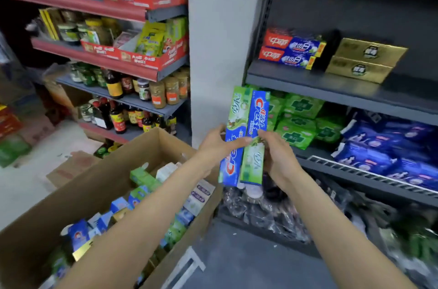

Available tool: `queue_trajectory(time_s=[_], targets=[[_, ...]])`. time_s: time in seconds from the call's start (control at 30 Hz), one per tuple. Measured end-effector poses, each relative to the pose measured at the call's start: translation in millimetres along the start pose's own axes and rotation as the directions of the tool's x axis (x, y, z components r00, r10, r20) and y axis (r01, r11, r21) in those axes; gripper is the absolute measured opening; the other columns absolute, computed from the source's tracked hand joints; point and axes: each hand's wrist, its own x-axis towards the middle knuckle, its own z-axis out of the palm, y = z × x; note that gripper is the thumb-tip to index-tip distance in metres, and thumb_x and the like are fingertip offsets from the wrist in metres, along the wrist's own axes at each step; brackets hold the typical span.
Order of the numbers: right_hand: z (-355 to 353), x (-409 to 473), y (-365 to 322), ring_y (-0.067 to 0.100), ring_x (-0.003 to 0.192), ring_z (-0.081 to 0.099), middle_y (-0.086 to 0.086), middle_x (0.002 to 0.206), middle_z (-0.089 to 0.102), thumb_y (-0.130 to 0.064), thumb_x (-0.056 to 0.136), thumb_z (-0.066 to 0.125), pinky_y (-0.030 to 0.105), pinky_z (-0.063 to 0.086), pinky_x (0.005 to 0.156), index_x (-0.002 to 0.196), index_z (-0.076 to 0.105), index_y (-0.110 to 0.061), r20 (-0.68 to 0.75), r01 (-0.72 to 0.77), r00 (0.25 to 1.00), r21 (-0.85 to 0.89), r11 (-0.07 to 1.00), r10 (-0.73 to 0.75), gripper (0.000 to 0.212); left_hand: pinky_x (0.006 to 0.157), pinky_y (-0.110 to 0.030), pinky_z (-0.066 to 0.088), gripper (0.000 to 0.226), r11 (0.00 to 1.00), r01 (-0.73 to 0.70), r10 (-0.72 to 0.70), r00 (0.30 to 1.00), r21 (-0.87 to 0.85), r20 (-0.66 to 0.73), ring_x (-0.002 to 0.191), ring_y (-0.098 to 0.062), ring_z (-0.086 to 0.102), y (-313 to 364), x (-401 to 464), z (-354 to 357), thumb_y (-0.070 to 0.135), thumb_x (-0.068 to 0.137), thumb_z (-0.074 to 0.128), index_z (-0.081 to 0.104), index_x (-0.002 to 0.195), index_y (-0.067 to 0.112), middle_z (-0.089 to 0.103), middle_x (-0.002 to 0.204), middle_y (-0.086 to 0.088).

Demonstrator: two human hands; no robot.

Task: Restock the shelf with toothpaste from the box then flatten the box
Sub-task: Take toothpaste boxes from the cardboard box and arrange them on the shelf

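Two green-and-blue Crest toothpaste cartons (246, 120) stand upright side by side in front of the dark shelf unit. My left hand (214, 144) grips them from the left, fingers across the front. My right hand (276, 153) holds them from the right and behind. Below my left arm sits an open cardboard box (132, 151) with several toothpaste cartons (139, 189) inside. On the dark shelf (308, 82) above lie two red-and-blue toothpaste cartons (290, 49) and two gold cartons (365, 60).
Green packs (301, 120) and blue packs (388, 146) fill the shelf level behind my hands. Dark plastic-wrapped goods (272, 215) lie on the bottom level. A grey pillar (218, 40) divides this unit from red-edged shelves of jars and sauce bottles (118, 89) on the left.
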Motion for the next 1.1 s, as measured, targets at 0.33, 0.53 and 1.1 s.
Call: queue_trajectory(time_s=[0.33,0.53,1.1], targets=[[-244,-20,-128,0.014,0.069,0.069,0.005,0.091,0.072,-0.021,0.093,0.056,0.028,0.056,0.059,0.103,0.063,-0.007,-0.117,0.243,0.958,-0.149,0.959,-0.261,0.018,0.079,-0.03,0.056,0.048,0.984,-0.172,0.163,0.978,0.057,0.134,0.09,-0.015,0.068,103,38,252,0.029,0.071,0.081,0.057,0.11,0.018,0.069,0.104,0.001],[-362,0,-186,0.004,0.067,0.066,-0.011,0.081,0.071,-0.017,0.091,0.06,0.018,0.052,0.061,0.096,0.065,-0.022,-0.159,0.303,0.901,-0.433,0.849,-0.403,0.008,0.066,-0.019,0.047,0.042,0.956,-0.275,0.272,0.961,0.101,0.043,0.085,-0.01,0.062,148,83,350,0.026,0.075,0.079,0.053,0.107,0.019,0.063,0.094,0.008],[-505,243,-287,0.029,0.13,0.041,0.008,0.14,0.047,-0.027,0.099,0.043,0.042,0.03,0.106,0.14,0.041,-0.034,-0.057,-0.117,0.881,-0.988,-0.101,-0.469,0.041,0.068,-0.031,0.048,0.064,0.597,-0.362,0.474,0.879,0.716,0.049,0.09,-0.032,0.065,217,278,464,0.041,0.078,0.073,0.046,0.131,0.018,0.064,0.112,-0.008]])
